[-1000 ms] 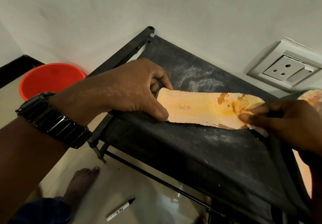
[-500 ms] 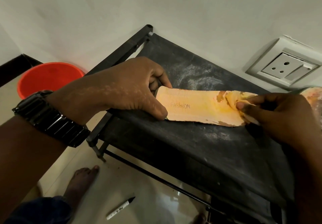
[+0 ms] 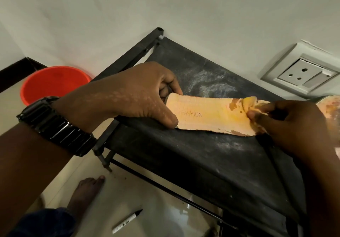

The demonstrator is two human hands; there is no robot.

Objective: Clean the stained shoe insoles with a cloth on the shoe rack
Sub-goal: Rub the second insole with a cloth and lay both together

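**A:** So, what's at the far left?

**B:** One red bucket (image 3: 55, 84) on the floor by the wall. Next comes a black wristwatch (image 3: 55, 124) on the person's left arm. Below it are one bare foot (image 3: 86, 190) and one marker (image 3: 127, 222) lying on the tiles.

**A:** And the left hand?

**B:** The left hand (image 3: 139, 93) clamps the heel end of an orange insole (image 3: 206, 115), thumb on the near edge and fingers curled over the far edge. That grip looks the same as a second ago.

**A:** Where does the insole lie?

**B:** Flat on the dusty top shelf of the black shoe rack (image 3: 202, 159), running left to right. The word FASHION is printed near the heel.

**A:** What has changed?

**B:** The right hand (image 3: 287, 126) has moved. It pinches one yellowed cloth (image 3: 249, 101) between thumb and fingertips, pressed on the stained toe end. It has crept slightly toward the heel, so the bunched cloth now hides part of the brown staining that showed before.

**A:** Anything further right?

**B:** One white wall socket (image 3: 301, 72) sits above. A second insole (image 3: 329, 107) is only partly in view at the right edge. That makes two insoles in all.
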